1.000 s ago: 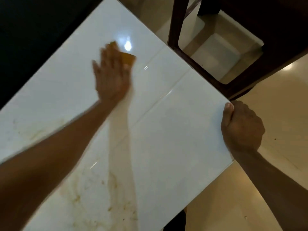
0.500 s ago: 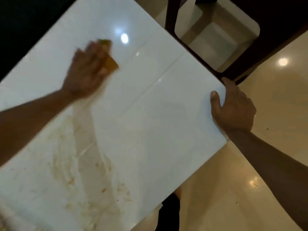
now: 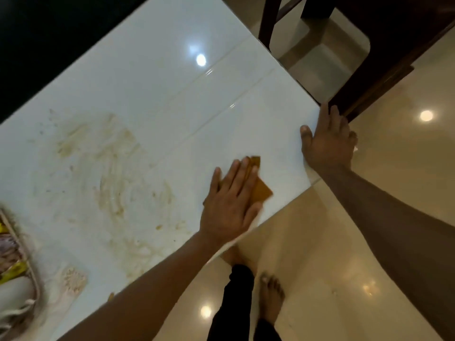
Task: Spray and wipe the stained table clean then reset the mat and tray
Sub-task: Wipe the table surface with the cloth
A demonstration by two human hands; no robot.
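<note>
Nearest, at the table's front edge, the left hand lies flat with fingers straight, pressing an orange cloth onto the glossy white top. The cloth looks thin, soft and light; it should slide easily on the slick surface, so a flat palm holds it better than any pinch. Left of it, tan stains remain smeared. Farther, the right hand braces the table's corner; its grip seems relaxed, though partly hidden.

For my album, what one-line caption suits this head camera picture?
Left hand presses an orange cloth flat on the stained white table; right hand rests on its edge.
</note>
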